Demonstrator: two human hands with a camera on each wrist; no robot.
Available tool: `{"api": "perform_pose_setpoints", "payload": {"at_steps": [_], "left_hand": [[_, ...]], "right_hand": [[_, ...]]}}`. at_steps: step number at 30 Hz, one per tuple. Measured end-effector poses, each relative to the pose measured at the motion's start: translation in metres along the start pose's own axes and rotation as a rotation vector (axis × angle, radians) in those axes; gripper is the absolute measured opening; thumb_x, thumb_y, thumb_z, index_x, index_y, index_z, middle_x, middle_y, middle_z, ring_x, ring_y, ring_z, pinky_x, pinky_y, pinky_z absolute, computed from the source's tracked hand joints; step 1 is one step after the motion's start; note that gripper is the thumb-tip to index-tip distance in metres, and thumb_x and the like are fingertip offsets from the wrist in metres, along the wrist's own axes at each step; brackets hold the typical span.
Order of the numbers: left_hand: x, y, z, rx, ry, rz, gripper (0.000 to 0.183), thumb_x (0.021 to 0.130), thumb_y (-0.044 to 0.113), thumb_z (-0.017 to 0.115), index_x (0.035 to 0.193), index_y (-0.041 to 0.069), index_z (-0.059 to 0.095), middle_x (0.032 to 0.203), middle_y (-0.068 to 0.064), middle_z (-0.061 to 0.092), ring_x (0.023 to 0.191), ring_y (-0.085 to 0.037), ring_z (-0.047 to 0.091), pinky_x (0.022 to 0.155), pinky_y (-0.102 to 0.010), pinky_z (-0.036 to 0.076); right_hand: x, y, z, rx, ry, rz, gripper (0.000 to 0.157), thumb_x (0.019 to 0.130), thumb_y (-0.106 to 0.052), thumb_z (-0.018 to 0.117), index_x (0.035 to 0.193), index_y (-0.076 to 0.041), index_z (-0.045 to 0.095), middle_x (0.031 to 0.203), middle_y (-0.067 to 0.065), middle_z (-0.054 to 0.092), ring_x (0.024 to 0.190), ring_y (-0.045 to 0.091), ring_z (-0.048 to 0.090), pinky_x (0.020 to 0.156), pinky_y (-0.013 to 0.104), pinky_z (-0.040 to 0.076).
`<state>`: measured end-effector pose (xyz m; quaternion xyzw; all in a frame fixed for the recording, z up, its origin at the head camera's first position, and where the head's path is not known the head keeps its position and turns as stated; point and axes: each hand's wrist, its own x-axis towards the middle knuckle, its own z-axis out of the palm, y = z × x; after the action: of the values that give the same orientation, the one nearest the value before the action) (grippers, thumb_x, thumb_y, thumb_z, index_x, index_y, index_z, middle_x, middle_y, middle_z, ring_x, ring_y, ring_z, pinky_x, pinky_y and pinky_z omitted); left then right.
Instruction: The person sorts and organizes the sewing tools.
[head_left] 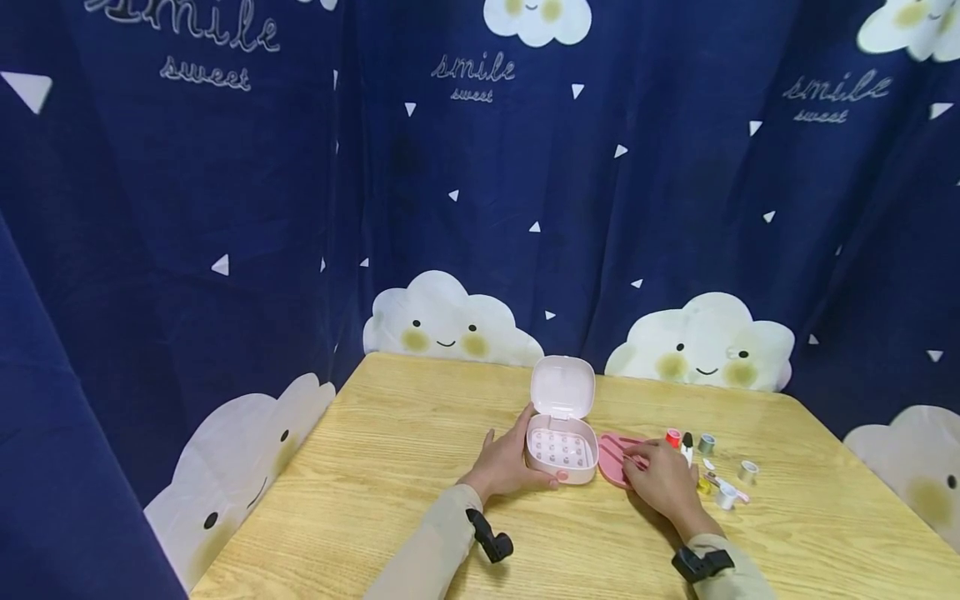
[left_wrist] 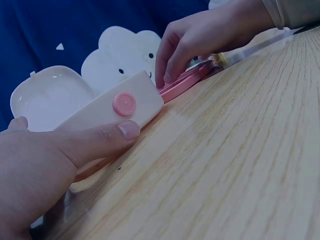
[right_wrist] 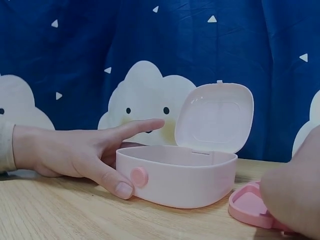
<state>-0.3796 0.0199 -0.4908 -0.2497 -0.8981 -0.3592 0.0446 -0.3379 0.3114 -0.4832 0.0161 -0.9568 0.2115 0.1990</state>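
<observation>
A pale pink box (head_left: 562, 467) with its lid (head_left: 562, 387) raised stands on the table; rows of small printed marks show inside. My left hand (head_left: 507, 465) holds its left side, the thumb (left_wrist: 107, 142) along the front beside a round pink button (left_wrist: 124, 104) and the index finger stretched out straight behind. Right of the box lies a flat darker pink insert tray (head_left: 611, 473) with long slots. Over this tray my right hand (head_left: 663, 482) reaches down with bent fingers, the fingertips at its surface. Whether they pinch something small there is hidden.
Right of my right hand lie small thread spools: red (head_left: 672, 437), grey-green (head_left: 707, 443), cream (head_left: 748, 472) and white (head_left: 726, 497). A black-and-white item (head_left: 687, 447) and a thin pink-ended tool (head_left: 738, 495) lie among them. A dark blue curtain (head_left: 480, 208) hangs behind the table.
</observation>
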Motion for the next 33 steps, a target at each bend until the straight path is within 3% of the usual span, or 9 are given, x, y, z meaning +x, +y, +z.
{"api": "perform_pose_setpoints", "payload": {"at_steps": [8, 19, 26, 33], "left_hand": [[0.000, 0.000, -0.001, -0.009, 0.007, 0.000, 0.138, 0.066, 0.060, 0.093, 0.168, 0.021, 0.008, 0.164, 0.000, 0.037, 0.141, -0.024, 0.047, 0.120, -0.064, 0.011], [-0.001, 0.001, -0.001, -0.002, 0.005, -0.002, 0.139, 0.066, 0.060, 0.093, 0.168, 0.020, 0.008, 0.164, 0.000, 0.037, 0.142, -0.024, 0.047, 0.120, -0.064, 0.011], [0.000, 0.001, -0.001, -0.005, -0.003, -0.017, 0.139, 0.066, 0.061, 0.093, 0.168, 0.023, 0.007, 0.166, 0.002, 0.034, 0.143, -0.023, 0.045, 0.121, -0.063, 0.008], [0.000, 0.000, 0.000, 0.010, 0.001, -0.012, 0.138, 0.067, 0.062, 0.092, 0.168, 0.024, 0.006, 0.166, 0.002, 0.034, 0.143, -0.022, 0.044, 0.121, -0.062, 0.009]], "right_hand": [[0.001, -0.001, 0.000, 0.009, 0.037, -0.008, 0.023, 0.091, -0.024, 0.071, 0.107, -0.010, 0.081, 0.120, 0.021, 0.068, 0.112, 0.046, 0.061, 0.089, 0.074, 0.033], [0.004, 0.003, -0.003, 0.030, 0.097, -0.040, 0.023, 0.091, -0.021, 0.072, 0.109, -0.010, 0.081, 0.118, 0.019, 0.071, 0.109, 0.045, 0.063, 0.078, 0.060, 0.038], [0.008, 0.002, -0.011, 0.044, 0.136, -0.074, 0.026, 0.091, -0.019, 0.072, 0.112, -0.006, 0.080, 0.118, 0.023, 0.070, 0.115, 0.047, 0.060, 0.088, 0.066, 0.038], [0.009, 0.006, -0.018, 0.041, 0.125, -0.067, 0.031, 0.093, -0.017, 0.070, 0.120, -0.003, 0.075, 0.121, 0.028, 0.065, 0.117, 0.049, 0.058, 0.087, 0.070, 0.038]]}}
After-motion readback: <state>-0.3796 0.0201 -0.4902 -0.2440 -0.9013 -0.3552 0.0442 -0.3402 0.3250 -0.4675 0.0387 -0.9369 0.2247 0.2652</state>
